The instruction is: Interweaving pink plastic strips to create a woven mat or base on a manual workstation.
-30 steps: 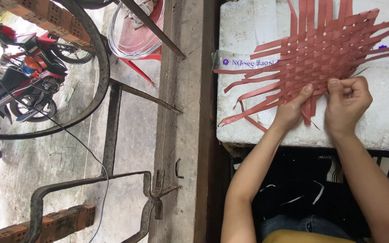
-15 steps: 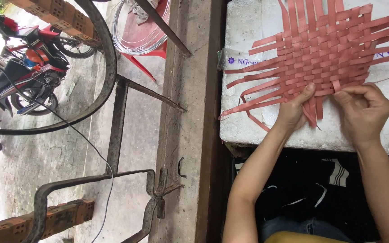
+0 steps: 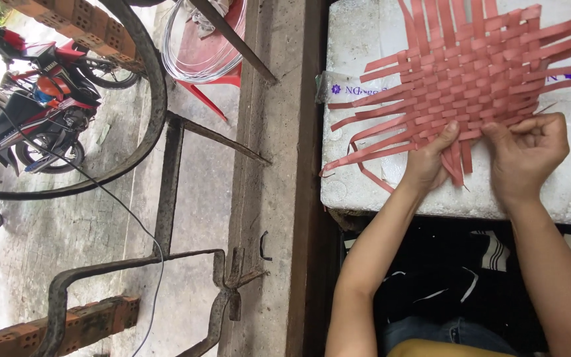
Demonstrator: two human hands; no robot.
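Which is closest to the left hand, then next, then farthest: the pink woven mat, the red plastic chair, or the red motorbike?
From the left hand:
1. Pink woven mat, touching it, on the white foam board.
2. Red plastic chair, up and to the left.
3. Red motorbike, far left, outside.

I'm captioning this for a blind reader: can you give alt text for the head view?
Two hands, left hand and right hand, work the near edge of a red woven strip mat lying on a white foam box; motorbikes stand far left.
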